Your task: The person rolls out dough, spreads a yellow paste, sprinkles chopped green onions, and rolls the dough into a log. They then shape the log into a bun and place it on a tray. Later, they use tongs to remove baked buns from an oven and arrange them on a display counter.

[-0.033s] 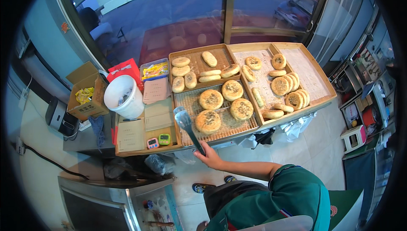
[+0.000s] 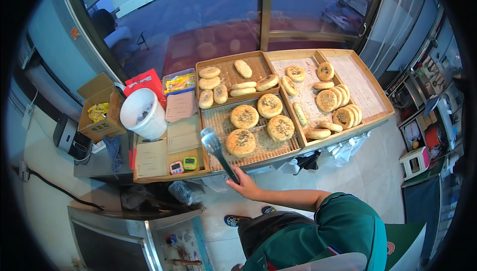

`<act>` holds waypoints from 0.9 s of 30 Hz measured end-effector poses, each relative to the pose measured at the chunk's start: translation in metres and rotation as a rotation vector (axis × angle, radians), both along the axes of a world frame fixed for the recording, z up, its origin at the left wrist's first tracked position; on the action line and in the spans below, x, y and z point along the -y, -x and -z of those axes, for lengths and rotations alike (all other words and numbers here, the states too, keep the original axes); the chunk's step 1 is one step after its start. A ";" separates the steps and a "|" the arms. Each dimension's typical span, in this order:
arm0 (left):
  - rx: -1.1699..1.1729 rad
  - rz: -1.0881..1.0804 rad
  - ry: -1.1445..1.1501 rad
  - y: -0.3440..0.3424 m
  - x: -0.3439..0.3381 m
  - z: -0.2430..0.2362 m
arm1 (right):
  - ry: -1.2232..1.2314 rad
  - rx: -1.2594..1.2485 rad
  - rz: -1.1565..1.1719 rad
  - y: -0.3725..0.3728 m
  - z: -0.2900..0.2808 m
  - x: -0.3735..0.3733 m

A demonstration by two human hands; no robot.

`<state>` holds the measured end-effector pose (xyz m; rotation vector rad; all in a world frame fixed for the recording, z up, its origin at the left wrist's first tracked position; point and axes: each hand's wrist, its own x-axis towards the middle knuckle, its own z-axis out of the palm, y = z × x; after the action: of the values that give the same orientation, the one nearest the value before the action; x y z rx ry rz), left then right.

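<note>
At left stands a white bucket [image 2: 146, 127], then two timers [image 2: 190, 163]; next, dark-handled tongs [image 2: 226, 164] tilt upward; the left hand [image 2: 238, 267] barely shows below, grip impossible to tell; the right hand [image 2: 244, 188] clasps the tongs near four round breads [image 2: 240, 143].

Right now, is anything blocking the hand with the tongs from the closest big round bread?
Nothing visible is. The right hand holds the tongs, and only bare wire rack shows between them and the nearest round bread. How high the tongs hang, I can't tell.
</note>
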<state>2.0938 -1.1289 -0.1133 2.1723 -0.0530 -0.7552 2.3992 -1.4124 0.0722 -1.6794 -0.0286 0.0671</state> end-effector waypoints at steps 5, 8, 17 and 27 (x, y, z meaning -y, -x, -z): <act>-0.199 -0.256 -0.220 0.088 0.020 0.044 | -0.005 -0.043 -0.104 0.061 0.029 0.036; -0.197 -0.346 -0.283 0.153 0.020 0.048 | 0.036 0.011 -0.128 0.113 0.058 0.047; 0.088 -0.708 -0.180 0.223 0.065 0.008 | -0.059 -0.520 -0.588 0.262 0.094 0.016; -0.039 -1.488 -0.075 0.410 -0.022 0.049 | 0.252 -0.642 -0.750 0.416 0.125 -0.071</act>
<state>1.6835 -1.1071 -0.1621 1.6057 1.4322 0.0981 1.9836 -1.3415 -0.0530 -1.7438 -0.1698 1.2061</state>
